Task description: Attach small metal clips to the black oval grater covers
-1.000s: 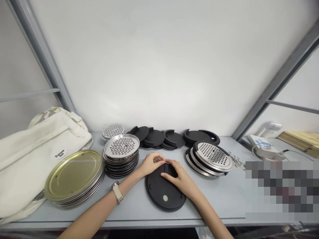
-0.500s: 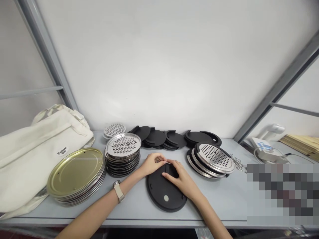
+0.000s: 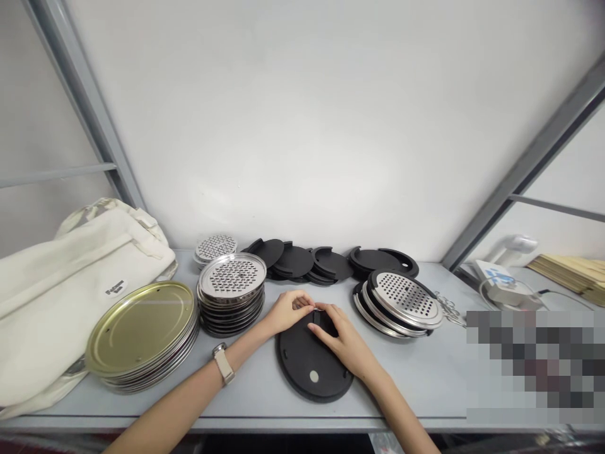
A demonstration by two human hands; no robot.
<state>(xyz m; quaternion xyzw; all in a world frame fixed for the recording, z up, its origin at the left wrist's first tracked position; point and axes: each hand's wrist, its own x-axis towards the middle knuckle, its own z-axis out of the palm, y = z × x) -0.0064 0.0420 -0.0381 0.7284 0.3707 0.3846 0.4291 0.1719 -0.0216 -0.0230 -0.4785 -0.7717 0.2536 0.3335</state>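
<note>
A round black plastic disc point(image 3: 307, 359) lies on the table in front of me, a pale round dot near its front edge. At its far edge, the thumb and fingers of my left hand point(image 3: 293, 310) pinch a small shiny metal piece, mostly hidden by the fingertips. My right hand point(image 3: 344, 340) rests over the right side of this disc, thumb on top and fingers curled at the far edge by the same metal piece. On the right sits a stack of round graters point(image 3: 407, 297) in black holders. Thin metal loops point(image 3: 449, 309) lie beside that stack.
To the left stand a stack of gold-coloured round lids point(image 3: 142, 328) and a stack of round metal graters point(image 3: 231, 277). Several black discs point(image 3: 293, 260) lie along the wall. A cream cloth bag point(image 3: 85, 265) is at far left, a white device point(image 3: 503, 284) at right.
Both hands keep their hold at the disc's far edge with almost no movement. The whole view has shifted very slightly.
</note>
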